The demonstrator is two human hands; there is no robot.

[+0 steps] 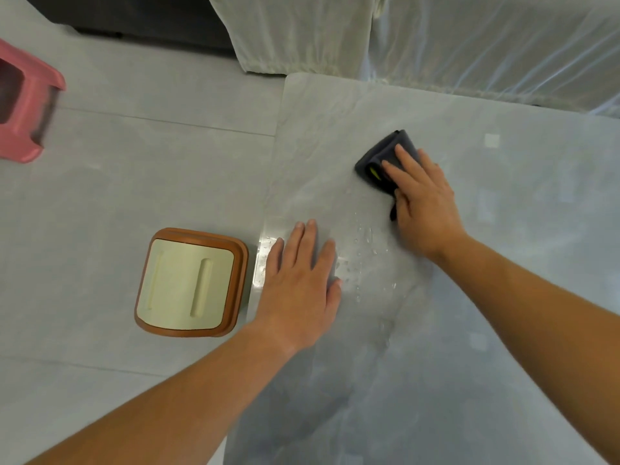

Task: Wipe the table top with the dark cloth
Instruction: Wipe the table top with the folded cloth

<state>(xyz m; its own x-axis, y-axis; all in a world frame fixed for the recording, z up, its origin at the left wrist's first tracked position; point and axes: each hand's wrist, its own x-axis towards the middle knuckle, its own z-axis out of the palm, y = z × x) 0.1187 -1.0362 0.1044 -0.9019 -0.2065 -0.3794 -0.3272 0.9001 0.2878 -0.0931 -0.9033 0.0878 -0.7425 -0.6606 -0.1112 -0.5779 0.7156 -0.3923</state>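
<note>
A folded dark grey cloth (378,162) with a small yellow-green tag lies on the grey marbled table top (503,297), toward its far left part. My right hand (422,203) presses flat on the cloth with straight fingers and covers its near half. My left hand (302,283) rests flat on the table near its left edge, fingers spread, holding nothing. Water droplets (365,239) speckle the surface between the two hands.
A brown stool with a cream seat (191,283) stands on the tiled floor just left of the table edge. A pink plastic stool (27,112) is at the far left. Furniture under white and clear sheeting (436,38) lines the table's far side.
</note>
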